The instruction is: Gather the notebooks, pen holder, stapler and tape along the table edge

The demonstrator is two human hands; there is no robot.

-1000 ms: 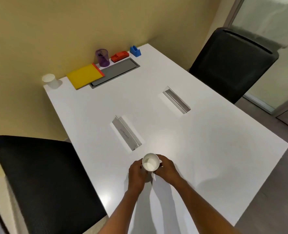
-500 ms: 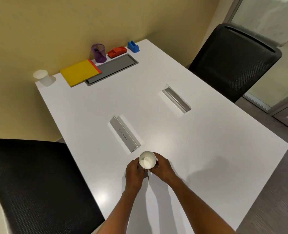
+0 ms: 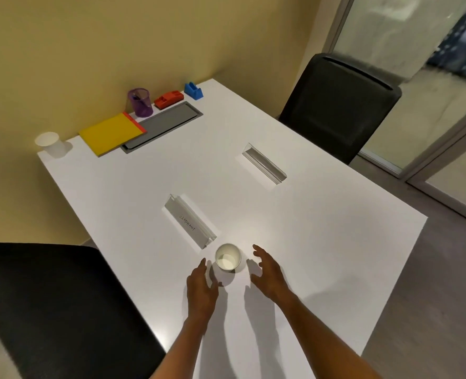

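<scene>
White bench [image 3: 322, 242] ran back to a yellow wall, and along that far edge sat the notebooks [image 3: 111, 133], purple pen holder [image 3: 140, 102], red stapler [image 3: 169, 99] and blue tape [image 3: 193, 90]. Up front, left hand [image 3: 200, 287] and right hand [image 3: 268, 272] hung spread and empty, flanking a paper cup [image 3: 228, 259] without touching.

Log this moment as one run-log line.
left hand: open, beside white paper cup | right hand: open, beside cup | yellow notebook, purple pen holder, red stapler, blue tape dispenser: along wall edge
</scene>
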